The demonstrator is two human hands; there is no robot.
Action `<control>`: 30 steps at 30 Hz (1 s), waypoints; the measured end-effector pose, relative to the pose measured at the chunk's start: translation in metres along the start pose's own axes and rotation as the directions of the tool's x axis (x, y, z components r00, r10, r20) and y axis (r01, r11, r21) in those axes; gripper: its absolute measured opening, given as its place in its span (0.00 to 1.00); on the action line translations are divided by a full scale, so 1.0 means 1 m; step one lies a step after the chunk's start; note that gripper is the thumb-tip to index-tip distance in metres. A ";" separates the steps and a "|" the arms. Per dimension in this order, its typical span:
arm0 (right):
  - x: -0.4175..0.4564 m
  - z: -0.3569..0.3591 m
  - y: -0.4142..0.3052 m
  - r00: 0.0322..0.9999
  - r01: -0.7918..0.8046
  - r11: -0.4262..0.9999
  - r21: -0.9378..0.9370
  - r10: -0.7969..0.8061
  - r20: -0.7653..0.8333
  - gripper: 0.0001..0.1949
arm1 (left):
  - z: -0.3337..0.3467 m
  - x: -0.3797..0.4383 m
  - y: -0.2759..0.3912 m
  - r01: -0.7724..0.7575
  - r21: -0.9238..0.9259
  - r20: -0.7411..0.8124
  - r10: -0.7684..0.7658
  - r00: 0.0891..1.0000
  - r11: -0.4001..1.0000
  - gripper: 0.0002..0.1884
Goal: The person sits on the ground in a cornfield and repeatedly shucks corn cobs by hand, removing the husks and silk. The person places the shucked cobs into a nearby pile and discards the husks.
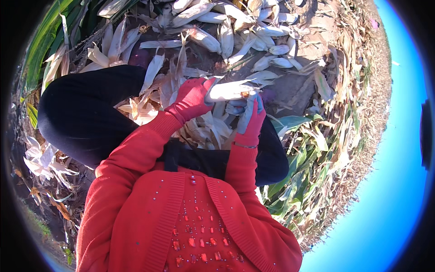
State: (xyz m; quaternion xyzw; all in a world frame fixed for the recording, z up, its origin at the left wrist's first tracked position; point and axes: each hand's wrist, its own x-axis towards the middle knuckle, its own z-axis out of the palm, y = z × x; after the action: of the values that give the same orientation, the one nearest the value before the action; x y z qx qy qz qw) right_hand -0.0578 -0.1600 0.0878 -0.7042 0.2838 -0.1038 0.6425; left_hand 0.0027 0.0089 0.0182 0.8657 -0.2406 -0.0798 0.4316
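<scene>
An ear of corn point(226, 91) in pale dry husk lies crosswise in front of my crossed legs. My left hand point(195, 95), in a red and grey work glove, is wrapped around its left end. At the other end is my right hand point(249, 114), gloved the same way, with bent fingers pinching the husk near the tip. A small orange-brown patch shows there beside the fingertips; whether it is kernels I cannot tell. Loose stripped husks point(212, 131) lie between my legs beneath both hands.
A heap of ears in dry husks point(234, 30) spreads over the soil ahead. Green corn leaves point(295, 170) and dry stalks point(346, 112) lie to the right. More husks point(46, 159) lie behind my left knee point(78, 108), and tall green leaves point(39, 51) stand at the upper left.
</scene>
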 end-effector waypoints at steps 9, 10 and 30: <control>0.007 0.011 -0.001 0.987 0.091 0.992 0.089 -0.078 -0.137 0.10 | 0.001 0.002 -0.008 -0.006 -0.007 -0.034 0.005 0.999 1.000 0.37; 0.007 0.013 0.000 0.990 0.085 0.990 0.110 -0.071 -0.123 0.10 | 0.002 0.002 -0.010 -0.013 -0.012 -0.066 0.012 0.998 1.000 0.37; 0.000 0.043 0.006 0.787 -0.591 0.080 0.803 -0.160 0.596 0.14 | -0.004 0.000 -0.009 0.439 -0.877 0.424 0.116 0.898 -0.194 0.38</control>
State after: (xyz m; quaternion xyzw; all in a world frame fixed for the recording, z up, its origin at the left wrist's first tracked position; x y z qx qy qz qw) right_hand -0.0376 -0.1238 0.0750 -0.0379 0.0527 0.0454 0.9969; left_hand 0.0077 0.0166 0.0136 0.2151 -0.0492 -0.4470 0.8669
